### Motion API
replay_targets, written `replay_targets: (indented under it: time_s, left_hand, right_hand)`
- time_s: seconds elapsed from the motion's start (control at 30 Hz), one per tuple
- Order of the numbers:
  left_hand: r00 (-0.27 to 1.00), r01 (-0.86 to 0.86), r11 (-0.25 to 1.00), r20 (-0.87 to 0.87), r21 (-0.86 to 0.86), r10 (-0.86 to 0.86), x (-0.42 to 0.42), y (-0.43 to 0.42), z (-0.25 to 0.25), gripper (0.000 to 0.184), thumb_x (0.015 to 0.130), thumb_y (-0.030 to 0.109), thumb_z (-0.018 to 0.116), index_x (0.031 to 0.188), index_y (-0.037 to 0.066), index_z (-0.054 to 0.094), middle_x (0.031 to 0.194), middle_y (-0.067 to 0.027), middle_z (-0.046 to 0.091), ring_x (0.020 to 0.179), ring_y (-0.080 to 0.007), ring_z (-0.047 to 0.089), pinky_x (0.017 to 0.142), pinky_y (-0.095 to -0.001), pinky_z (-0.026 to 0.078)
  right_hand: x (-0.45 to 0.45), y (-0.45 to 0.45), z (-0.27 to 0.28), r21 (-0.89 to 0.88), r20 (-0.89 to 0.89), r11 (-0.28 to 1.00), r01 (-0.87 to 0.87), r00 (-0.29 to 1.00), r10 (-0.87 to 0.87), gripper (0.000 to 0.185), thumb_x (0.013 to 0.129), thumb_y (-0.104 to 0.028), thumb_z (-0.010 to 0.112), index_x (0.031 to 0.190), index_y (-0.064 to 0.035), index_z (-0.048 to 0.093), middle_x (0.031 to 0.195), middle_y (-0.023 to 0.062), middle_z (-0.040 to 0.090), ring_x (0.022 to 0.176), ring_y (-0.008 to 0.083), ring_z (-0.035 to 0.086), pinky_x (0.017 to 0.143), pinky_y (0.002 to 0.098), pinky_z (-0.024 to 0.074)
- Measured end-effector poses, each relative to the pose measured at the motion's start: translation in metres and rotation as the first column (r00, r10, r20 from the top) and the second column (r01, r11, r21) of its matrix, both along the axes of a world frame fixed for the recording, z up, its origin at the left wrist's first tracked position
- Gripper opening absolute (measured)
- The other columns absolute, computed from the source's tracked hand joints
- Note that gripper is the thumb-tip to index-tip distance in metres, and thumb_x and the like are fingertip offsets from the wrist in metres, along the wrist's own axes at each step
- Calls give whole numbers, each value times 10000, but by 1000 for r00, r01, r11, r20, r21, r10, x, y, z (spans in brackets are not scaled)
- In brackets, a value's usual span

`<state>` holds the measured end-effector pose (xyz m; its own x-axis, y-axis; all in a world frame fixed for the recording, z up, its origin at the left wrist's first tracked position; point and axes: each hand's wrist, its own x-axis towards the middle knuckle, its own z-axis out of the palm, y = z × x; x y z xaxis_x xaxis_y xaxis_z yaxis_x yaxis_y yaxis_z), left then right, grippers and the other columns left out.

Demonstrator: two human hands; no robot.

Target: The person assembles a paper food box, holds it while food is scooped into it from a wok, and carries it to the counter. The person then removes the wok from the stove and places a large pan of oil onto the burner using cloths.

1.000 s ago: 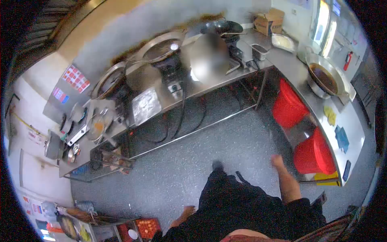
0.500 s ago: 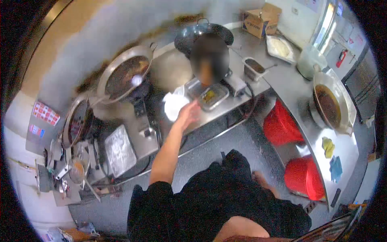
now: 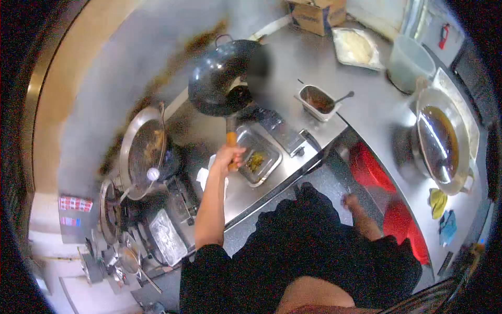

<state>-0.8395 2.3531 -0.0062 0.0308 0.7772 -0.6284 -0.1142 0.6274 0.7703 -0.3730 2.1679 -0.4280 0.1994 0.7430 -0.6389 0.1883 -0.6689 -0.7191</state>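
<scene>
Clearly, your left hand (image 3: 228,156) is wrapped round the wooden handle (image 3: 231,138) of the black wok (image 3: 214,81), whose bowl lies just beyond, on the far side; just right sits a tray (image 3: 252,138) of green pieces (image 3: 256,161); your right hand (image 3: 351,201) hangs near a red bucket (image 3: 372,168), its grip too blurred to tell.

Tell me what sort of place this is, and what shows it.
Probably a commercial kitchen: the left hand grips the handle of a large dark wok, a wide metal pan holds brown liquid, and metal counters run along two sides.
</scene>
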Motion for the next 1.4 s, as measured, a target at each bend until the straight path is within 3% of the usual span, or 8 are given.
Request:
replay_targets:
  time_s: [0.3, 0.43, 0.5, 0.53, 0.67, 1.23, 1.3, 1.4]
  left_hand:
    - [997, 74, 987, -40, 141, -69, -9, -61, 23, 270, 696, 12, 640, 864, 86, 443, 524, 42, 399, 383, -59, 381, 337, -242, 343]
    - [985, 164, 961, -85, 223, -148, -18, -138, 48, 241, 709, -6, 617, 846, 57, 428, 541, -2, 418, 363, -82, 384, 320, -249, 360]
    - [974, 225, 949, -75, 221, -214, -27, -187, 55, 232, 719, -2, 608, 856, 48, 427, 547, -11, 429, 363, -91, 391, 318, -254, 366]
    - [973, 228, 951, -68, 208, -218, -34, -211, 52, 240, 713, -6, 612, 859, 42, 427, 546, -18, 435, 357, -100, 398, 316, -260, 376]
    - [934, 357, 926, -46, 125, -354, -32, -317, 57, 252, 694, -24, 627, 843, 36, 433, 514, -23, 436, 338, -109, 410, 310, -256, 381]
    - [826, 561, 786, 109, -259, -553, 39, -628, -147, 256, 704, 45, 680, 833, 60, 460, 517, -17, 463, 373, -109, 454, 337, -270, 372]
    - [831, 535, 790, 17, -300, -556, 36, -647, -162, 253, 707, 31, 675, 835, 62, 459, 508, -10, 444, 367, -115, 445, 336, -270, 379]
    - [914, 399, 843, 87, -362, -395, 27, -666, -194, 242, 712, 20, 665, 838, 59, 461, 507, -14, 441, 371, -117, 448, 335, -272, 392]
  right_hand:
    - [-42, -58, 41, -130, -280, 932, 338, 890, -361, 217, 789, -220, 531, 920, -71, 617, 783, 92, 651, 723, 223, 620, 557, 413, 482]
    - [-54, -217, -63, 101, 97, 994, -31, 995, 21, 204, 730, -344, 566, 777, -156, 630, 745, 28, 620, 598, 231, 596, 464, 433, 475]
    - [-60, -292, -90, -161, 662, 719, -676, 466, 587, 156, 658, -273, 574, 672, -134, 643, 761, 81, 650, 781, 254, 626, 681, 379, 493]
    - [-66, -339, -147, -200, 542, 797, -569, 614, 574, 291, 714, -406, 593, 591, -142, 614, 642, 62, 614, 604, 262, 599, 551, 399, 497]
    - [-102, -456, -63, -344, 260, 876, -339, 862, 436, 273, 715, -386, 590, 624, -130, 623, 672, 84, 618, 624, 279, 601, 558, 408, 492]
    - [-39, -625, 39, -389, 118, 823, -413, 864, 490, 241, 718, -300, 579, 767, -79, 663, 801, 174, 636, 708, 353, 610, 589, 443, 473]
    - [7, -710, -146, -431, 218, 670, -605, 650, 728, 283, 682, -345, 596, 743, -77, 664, 790, 169, 638, 704, 344, 614, 573, 445, 472]
    - [-1, -698, -26, -429, 152, 835, -345, 883, 443, 287, 698, -327, 608, 821, -68, 624, 772, 165, 630, 698, 321, 611, 587, 433, 474]
